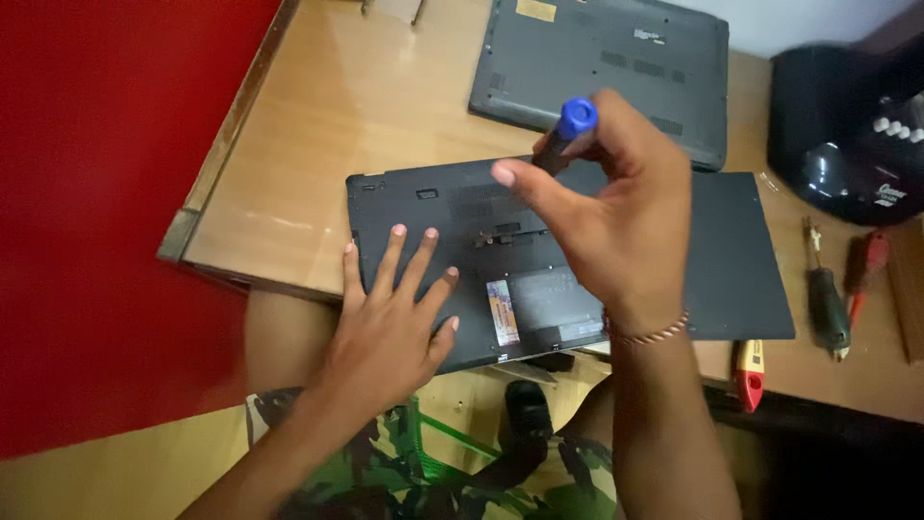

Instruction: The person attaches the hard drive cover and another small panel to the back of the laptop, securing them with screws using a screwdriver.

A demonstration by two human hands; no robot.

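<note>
Left hand [390, 323] flat, fingers spread, on upturned laptop [577, 260]; right hand [616, 207] pinches blue-capped screwdriver [568, 130] upright above its middle, apparently unscrewing; steady vertical pressure needed.

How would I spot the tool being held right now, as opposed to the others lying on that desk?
Start at the wooden desk, then find the nearer dark grey laptop lying bottom-up under the flat left hand. Above it, the right hand grips a black-shafted screwdriver with a round blue cap. It alone is blue-topped and upright; the other tools lie flat at the desk's right.
</note>
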